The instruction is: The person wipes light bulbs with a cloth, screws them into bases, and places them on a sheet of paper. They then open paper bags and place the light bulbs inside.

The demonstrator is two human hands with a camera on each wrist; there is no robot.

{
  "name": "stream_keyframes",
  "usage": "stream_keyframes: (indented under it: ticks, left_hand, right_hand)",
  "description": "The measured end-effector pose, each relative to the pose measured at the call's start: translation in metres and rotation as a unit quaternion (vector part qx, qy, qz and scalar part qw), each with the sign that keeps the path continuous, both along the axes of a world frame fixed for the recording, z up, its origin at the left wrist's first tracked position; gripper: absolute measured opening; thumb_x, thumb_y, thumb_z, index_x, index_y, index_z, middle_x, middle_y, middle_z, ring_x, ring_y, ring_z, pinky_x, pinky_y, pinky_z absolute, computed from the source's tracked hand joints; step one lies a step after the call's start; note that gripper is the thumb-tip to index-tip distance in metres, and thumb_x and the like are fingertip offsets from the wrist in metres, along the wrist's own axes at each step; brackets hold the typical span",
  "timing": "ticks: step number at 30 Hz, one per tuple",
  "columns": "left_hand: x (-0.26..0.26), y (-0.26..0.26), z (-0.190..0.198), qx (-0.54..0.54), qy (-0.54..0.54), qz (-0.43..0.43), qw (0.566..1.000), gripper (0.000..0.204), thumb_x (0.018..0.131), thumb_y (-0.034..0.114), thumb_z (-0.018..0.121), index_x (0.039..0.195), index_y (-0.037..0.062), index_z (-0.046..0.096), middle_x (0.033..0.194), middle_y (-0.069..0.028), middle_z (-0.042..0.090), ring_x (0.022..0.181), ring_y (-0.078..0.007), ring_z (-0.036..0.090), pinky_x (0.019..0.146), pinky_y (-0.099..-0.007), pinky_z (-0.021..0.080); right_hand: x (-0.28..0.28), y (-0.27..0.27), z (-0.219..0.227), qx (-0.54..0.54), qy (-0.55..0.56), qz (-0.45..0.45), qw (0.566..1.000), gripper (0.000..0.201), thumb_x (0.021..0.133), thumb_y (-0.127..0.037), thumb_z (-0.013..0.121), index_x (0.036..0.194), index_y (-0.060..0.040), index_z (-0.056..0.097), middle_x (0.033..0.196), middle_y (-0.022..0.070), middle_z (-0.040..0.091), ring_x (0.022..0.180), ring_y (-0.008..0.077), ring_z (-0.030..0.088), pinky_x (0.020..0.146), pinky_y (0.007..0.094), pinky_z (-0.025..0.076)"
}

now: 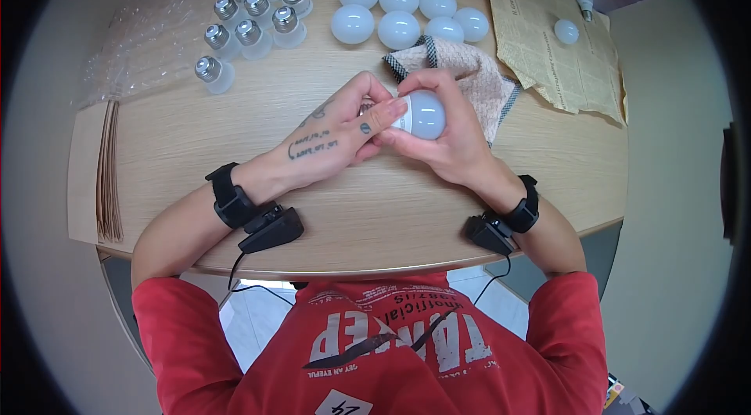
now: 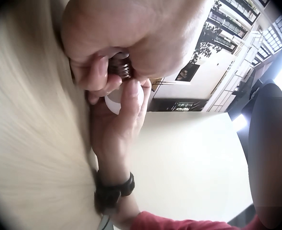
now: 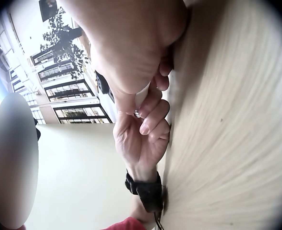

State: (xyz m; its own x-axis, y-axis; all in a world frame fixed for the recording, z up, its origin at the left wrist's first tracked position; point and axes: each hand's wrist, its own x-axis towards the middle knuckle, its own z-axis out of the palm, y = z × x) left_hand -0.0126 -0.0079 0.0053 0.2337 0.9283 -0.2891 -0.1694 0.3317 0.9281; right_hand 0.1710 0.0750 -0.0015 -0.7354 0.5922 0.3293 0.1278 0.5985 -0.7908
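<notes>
Both hands hold a light bulb (image 1: 427, 114) over the near middle of the table. It lies sideways, its frosted dome to the right and its screw end to the left. My right hand (image 1: 463, 147) grips the dome, with fingers behind it and thumb in front. My left hand (image 1: 336, 127) curls round the screw end, its thumb pressed on the white printed collar. The ridged metal screw base (image 2: 120, 67) shows between the left fingers in the left wrist view. In the right wrist view, only a sliver of the metal base (image 3: 137, 113) shows. A pinkish cloth (image 1: 481, 75) lies just beyond the right hand.
Rows of bulb bases (image 1: 250, 38) with silver screw caps stand at back left, beside rows of frosted domes (image 1: 399, 30). Printed brown paper (image 1: 540, 47) at right bears a dome (image 1: 566, 32) and a small bulb (image 1: 585, 5). Clear plastic wrap (image 1: 149, 24) and folded brown paper (image 1: 94, 172) lie left.
</notes>
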Motion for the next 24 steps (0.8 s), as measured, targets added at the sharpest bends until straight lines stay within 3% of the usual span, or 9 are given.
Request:
stream_keyframes:
  ticks: [7, 10, 16, 19, 24]
  left_hand:
    - [-0.005, 0.004, 0.003, 0.004, 0.019, -0.015, 1.0, 0.024, 0.104, 0.035, 0.05, 0.106, 0.0119, 0.045, 0.075, 0.0027, 0.046, 0.06, -0.0028, 0.038, 0.05, -0.0187, 0.024]
    - [-0.004, 0.004, 0.01, -0.033, -0.03, 0.006, 0.999, 0.023, 0.105, 0.034, 0.05, 0.109, 0.0112, 0.044, 0.078, 0.0, 0.051, 0.06, -0.0042, 0.045, 0.049, -0.0186, 0.029]
    - [-0.005, 0.004, -0.006, 0.043, -0.093, 0.017, 0.995, 0.023, 0.104, 0.029, 0.05, 0.113, 0.0088, 0.042, 0.095, -0.0095, 0.063, 0.077, -0.0158, 0.063, 0.058, -0.0244, 0.048]
    - [-0.004, 0.005, -0.008, 0.063, -0.079, -0.001, 0.995, 0.024, 0.104, 0.027, 0.051, 0.114, 0.0077, 0.042, 0.102, -0.0122, 0.064, 0.09, -0.0201, 0.066, 0.065, -0.0284, 0.054]
    - [-0.001, 0.004, -0.003, 0.061, -0.07, -0.006, 0.996, 0.028, 0.103, 0.026, 0.051, 0.119, 0.004, 0.045, 0.112, -0.0123, 0.061, 0.099, -0.0212, 0.065, 0.073, -0.0301, 0.058]
  right_hand:
    - [0.0, 0.003, -0.002, 0.013, 0.005, 0.012, 1.0, 0.062, 0.076, -0.022, 0.083, 0.123, -0.0035, 0.047, 0.113, 0.0157, 0.058, 0.102, 0.0286, 0.062, 0.088, 0.0378, 0.049]
    - [0.002, 0.004, -0.004, -0.032, 0.021, 0.02, 0.999, 0.067, 0.077, -0.018, 0.081, 0.127, -0.0029, 0.04, 0.116, 0.0166, 0.055, 0.106, 0.0276, 0.06, 0.09, 0.0378, 0.048]
    - [0.003, 0.003, -0.004, -0.141, 0.106, 0.0, 0.984, 0.072, 0.076, -0.01, 0.081, 0.132, -0.0038, 0.035, 0.116, 0.0146, 0.054, 0.108, 0.0227, 0.059, 0.092, 0.0354, 0.048]
    - [0.003, 0.003, 0.0, -0.192, 0.125, 0.004, 0.973, 0.075, 0.077, -0.008, 0.081, 0.136, -0.0039, 0.034, 0.116, 0.0139, 0.054, 0.108, 0.0204, 0.059, 0.092, 0.0334, 0.049]
    - [0.002, 0.0, 0.007, -0.22, 0.158, -0.007, 0.963, 0.078, 0.079, -0.005, 0.08, 0.14, -0.0034, 0.032, 0.12, 0.013, 0.055, 0.109, 0.0182, 0.06, 0.091, 0.0313, 0.05]
